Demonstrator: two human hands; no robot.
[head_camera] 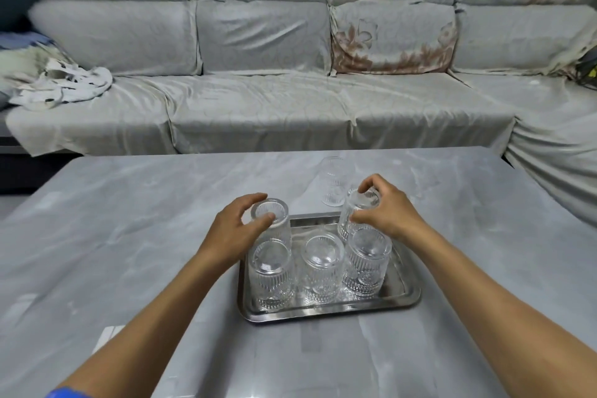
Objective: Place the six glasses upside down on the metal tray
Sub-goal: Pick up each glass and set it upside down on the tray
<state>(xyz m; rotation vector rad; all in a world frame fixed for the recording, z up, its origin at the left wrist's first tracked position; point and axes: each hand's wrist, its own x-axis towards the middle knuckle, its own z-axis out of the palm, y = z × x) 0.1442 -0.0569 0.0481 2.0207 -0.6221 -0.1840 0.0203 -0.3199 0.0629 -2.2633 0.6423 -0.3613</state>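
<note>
Metal tray (400,296) w/ five inverted glasses, L hand (237,229) & R hand (384,208) each gripping one – sixth glass (334,181) on table (129,236)

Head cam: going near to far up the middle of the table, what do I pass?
Near tray rim → front middle glass, upside down → empty gap in the tray's back row → lone glass on the table beyond the tray → sofa.

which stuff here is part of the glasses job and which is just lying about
Job: metal tray; three front glasses; glass in left hand; glass in right hand; sixth glass on the table.

Lying about: sofa; crumpled cloth.
</note>
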